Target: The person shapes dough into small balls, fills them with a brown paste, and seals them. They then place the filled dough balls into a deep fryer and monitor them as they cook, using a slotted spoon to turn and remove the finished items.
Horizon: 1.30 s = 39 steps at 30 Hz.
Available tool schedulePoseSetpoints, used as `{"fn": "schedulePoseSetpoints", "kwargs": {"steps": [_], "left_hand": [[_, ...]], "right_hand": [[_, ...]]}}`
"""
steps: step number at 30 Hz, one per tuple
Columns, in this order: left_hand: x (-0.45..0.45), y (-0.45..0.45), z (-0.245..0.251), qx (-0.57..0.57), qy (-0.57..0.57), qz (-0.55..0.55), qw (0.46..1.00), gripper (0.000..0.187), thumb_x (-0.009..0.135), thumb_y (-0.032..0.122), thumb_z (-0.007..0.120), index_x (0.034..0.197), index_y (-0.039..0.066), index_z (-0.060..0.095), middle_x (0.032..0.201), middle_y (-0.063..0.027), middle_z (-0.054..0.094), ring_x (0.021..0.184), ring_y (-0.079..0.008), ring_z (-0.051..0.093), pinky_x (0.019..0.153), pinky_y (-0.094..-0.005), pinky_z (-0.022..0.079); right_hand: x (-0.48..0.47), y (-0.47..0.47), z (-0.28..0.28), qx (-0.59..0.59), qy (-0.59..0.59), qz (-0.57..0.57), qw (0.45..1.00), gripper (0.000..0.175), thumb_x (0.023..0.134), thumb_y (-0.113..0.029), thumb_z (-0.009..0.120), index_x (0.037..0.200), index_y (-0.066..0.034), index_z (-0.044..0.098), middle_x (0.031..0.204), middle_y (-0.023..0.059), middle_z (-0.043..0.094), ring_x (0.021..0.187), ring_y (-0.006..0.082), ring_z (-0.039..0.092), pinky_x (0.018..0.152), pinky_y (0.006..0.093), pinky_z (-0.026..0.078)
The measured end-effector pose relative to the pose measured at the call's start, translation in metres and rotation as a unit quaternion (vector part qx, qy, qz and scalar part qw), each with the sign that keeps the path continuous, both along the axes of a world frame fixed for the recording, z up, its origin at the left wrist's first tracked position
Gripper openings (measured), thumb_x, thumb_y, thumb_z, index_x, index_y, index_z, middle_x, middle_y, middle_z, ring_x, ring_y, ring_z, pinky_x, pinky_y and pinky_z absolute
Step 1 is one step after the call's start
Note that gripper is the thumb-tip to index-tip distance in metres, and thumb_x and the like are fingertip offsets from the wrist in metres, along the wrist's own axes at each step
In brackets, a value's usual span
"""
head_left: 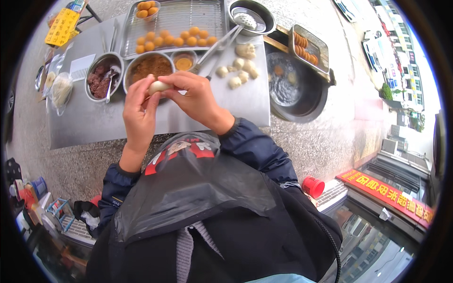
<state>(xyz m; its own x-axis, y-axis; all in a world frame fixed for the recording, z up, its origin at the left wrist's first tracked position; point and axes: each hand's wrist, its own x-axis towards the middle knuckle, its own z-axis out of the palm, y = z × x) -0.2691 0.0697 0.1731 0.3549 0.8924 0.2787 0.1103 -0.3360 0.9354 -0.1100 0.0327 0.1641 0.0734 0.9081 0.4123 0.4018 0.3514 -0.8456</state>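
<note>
Between the fingers of my left hand (141, 106) and my right hand (193, 95) is a small piece of pale dough (159, 87), pinched from both sides. Both hands are over the near rim of a steel bowl of brown crumbly filling (150, 67). To its left stands a steel bowl of dark purplish paste (99, 83) with a spoon (109, 85) in it. A small bowl with orange-yellow contents (184, 63) is just beyond my right hand. Several pale dough pieces (243, 68) and a larger dough lump (245, 51) lie on the steel table (244, 104) to the right.
Behind the bowls, orange balls (177, 39) sit on a wire-rack tray (198, 16). A skimmer (245, 22) rests on a metal pot (267, 21). At the right are a large pan of bubbling liquid (293, 81) and a wire basket of browned rounds (311, 46). Plastic bags (61, 90) lie left.
</note>
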Motion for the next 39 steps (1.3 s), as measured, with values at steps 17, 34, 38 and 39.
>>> {"fn": "schedulePoseSetpoints", "kwargs": {"steps": [17, 34, 38, 39], "left_hand": [[0.041, 0.018, 0.003, -0.213, -0.158, -0.084, 0.961, 0.036, 0.095, 0.003, 0.052, 0.131, -0.004, 0.049, 0.118, -0.0096, 0.06, 0.101, -0.0108, 0.058, 0.087, -0.0245, 0.05], [0.042, 0.019, 0.003, -0.222, -0.16, -0.086, 0.958, 0.044, 0.092, -0.008, 0.041, 0.134, 0.001, 0.048, 0.122, -0.0089, 0.059, 0.101, -0.0169, 0.061, 0.082, -0.0286, 0.052], [0.035, 0.025, -0.005, -0.041, -0.026, -0.008, 0.999, 0.048, 0.087, -0.012, 0.042, 0.133, 0.0, 0.048, 0.12, -0.0123, 0.06, 0.103, -0.0169, 0.061, 0.085, -0.0282, 0.051], [0.033, 0.026, -0.007, -0.107, -0.107, -0.01, 0.988, 0.048, 0.087, -0.011, 0.042, 0.133, -0.001, 0.048, 0.119, -0.0141, 0.061, 0.103, -0.0173, 0.061, 0.085, -0.0286, 0.051]], "right_hand": [[0.003, 0.007, 0.027, 0.161, -0.094, -0.163, 0.969, 0.046, 0.075, 0.008, 0.06, 0.12, -0.0036, 0.058, 0.122, 0.0157, 0.059, 0.106, 0.0308, 0.06, 0.082, 0.033, 0.053], [-0.008, 0.018, 0.018, 0.125, -0.149, -0.15, 0.969, 0.05, 0.071, 0.005, 0.062, 0.12, -0.0024, 0.059, 0.126, 0.0166, 0.058, 0.104, 0.0312, 0.063, 0.083, 0.0354, 0.053], [-0.015, 0.029, 0.015, 0.192, -0.12, -0.13, 0.965, 0.051, 0.07, 0.009, 0.06, 0.12, -0.0046, 0.061, 0.12, 0.0174, 0.061, 0.101, 0.0299, 0.065, 0.081, 0.0341, 0.054], [-0.017, 0.03, 0.014, 0.19, -0.075, -0.14, 0.969, 0.048, 0.071, 0.01, 0.058, 0.117, -0.0042, 0.063, 0.116, 0.0168, 0.063, 0.097, 0.0296, 0.066, 0.076, 0.0326, 0.055]]}}
